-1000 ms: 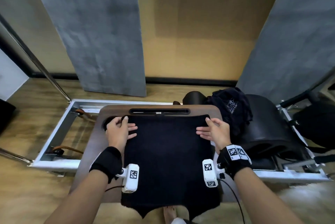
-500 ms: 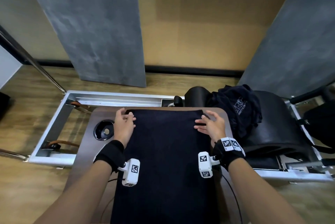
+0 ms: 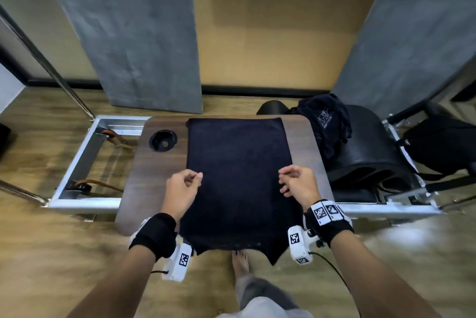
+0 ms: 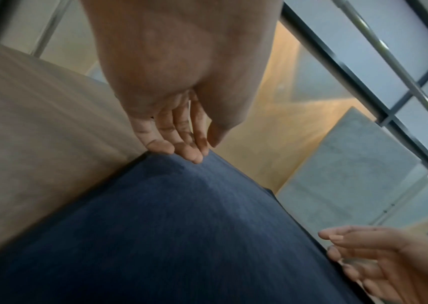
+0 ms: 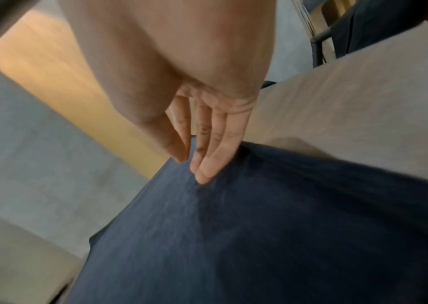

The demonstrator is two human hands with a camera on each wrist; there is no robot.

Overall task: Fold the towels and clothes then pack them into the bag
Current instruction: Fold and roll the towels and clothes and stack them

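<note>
Both the left hand (image 3: pixel 181 190) and right hand (image 3: pixel 298 185) hover relaxed, gripping nothing, so the dark cloth (image 3: pixel 238 170) between them, overhanging the table (image 3: pixel 154 168), might slide off.

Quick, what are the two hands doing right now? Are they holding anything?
Left hand: open, holding nothing, fingers loosely bent at the dark towel's left edge.
Right hand: open, holding nothing, fingers relaxed at its right edge.

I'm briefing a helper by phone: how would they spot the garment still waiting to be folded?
Find the brown wooden tabletop. Just off its far right corner sits a crumpled dark garment on a black padded barrel. Unlike the flat dark cloth on the table, it is bunched and bears pale lettering.
</note>
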